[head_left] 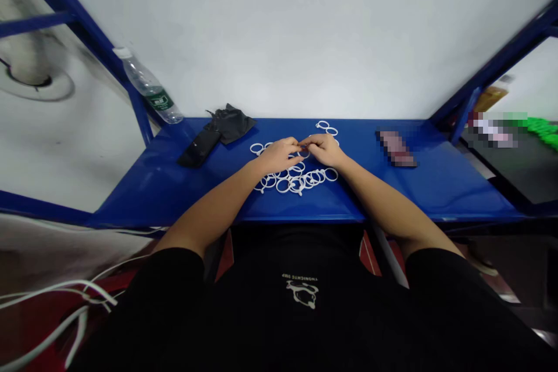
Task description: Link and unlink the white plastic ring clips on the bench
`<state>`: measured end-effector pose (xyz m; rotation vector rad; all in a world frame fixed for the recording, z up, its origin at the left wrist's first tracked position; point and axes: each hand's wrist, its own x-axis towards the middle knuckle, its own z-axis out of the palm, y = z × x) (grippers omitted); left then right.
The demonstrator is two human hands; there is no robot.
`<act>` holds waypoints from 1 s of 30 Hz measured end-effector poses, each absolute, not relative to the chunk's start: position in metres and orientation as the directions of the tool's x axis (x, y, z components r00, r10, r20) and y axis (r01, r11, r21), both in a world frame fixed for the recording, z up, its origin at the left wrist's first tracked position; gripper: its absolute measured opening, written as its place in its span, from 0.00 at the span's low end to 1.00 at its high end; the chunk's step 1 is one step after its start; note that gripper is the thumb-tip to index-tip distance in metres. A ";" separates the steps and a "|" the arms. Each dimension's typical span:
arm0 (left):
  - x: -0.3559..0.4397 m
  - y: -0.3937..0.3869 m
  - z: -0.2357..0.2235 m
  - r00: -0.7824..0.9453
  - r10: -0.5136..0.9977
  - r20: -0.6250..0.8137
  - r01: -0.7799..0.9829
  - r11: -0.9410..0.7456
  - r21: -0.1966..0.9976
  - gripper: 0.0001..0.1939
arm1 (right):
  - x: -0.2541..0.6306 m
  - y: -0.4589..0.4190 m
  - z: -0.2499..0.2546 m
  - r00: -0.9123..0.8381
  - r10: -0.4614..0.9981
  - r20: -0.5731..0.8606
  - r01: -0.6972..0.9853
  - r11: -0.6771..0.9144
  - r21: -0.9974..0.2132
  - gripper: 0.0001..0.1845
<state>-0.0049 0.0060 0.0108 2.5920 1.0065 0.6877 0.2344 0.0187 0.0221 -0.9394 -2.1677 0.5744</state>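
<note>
Over the middle of the blue table, my left hand (pixel 280 155) and my right hand (pixel 325 150) meet at the fingertips. Both have bent, pinching fingers at a thin white ring (pixel 304 154), which is partly hidden by the fingers. Several more white plastic rings (pixel 283 186), some with a small knob on the rim, lie in a loose, overlapping pile under and in front of my hands. Beyond my right hand, a few white rings (pixel 323 125) rest near the wall.
The blue table (pixel 148 192) ends at a white wall. To the left are a black phone (pixel 199 148), a crumpled black bag (pixel 233 123) and a clear plastic bottle (pixel 150 87) leaning by the blue frame. A blurred-out flat object (pixel 396 148) lies right.
</note>
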 end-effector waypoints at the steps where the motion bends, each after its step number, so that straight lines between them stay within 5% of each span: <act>1: -0.004 0.005 0.012 0.651 0.687 0.324 0.556 -0.722 0.412 0.15 | 0.235 0.020 0.021 -0.494 0.755 0.430 0.458 0.647 -0.610 0.21; 10: -0.004 0.004 0.013 0.671 0.683 0.289 0.553 -0.721 0.418 0.17 | 0.237 0.027 0.016 -0.539 0.713 0.448 0.507 0.700 -0.504 0.24; 15: -0.008 0.011 0.014 0.589 0.711 0.384 0.591 -0.703 0.396 0.17 | 0.243 0.029 0.017 -0.476 0.694 0.541 0.580 0.710 -0.401 0.27; 22: -0.033 0.033 0.015 0.184 0.897 0.402 0.848 -0.352 0.396 0.16 | 0.264 0.041 0.018 -0.336 0.749 0.571 0.762 0.573 -0.302 0.28; 30: -0.067 0.048 0.018 0.062 0.977 0.205 0.923 -0.134 0.362 0.22 | 0.267 0.053 0.013 -0.364 0.799 0.478 0.725 0.566 -0.393 0.17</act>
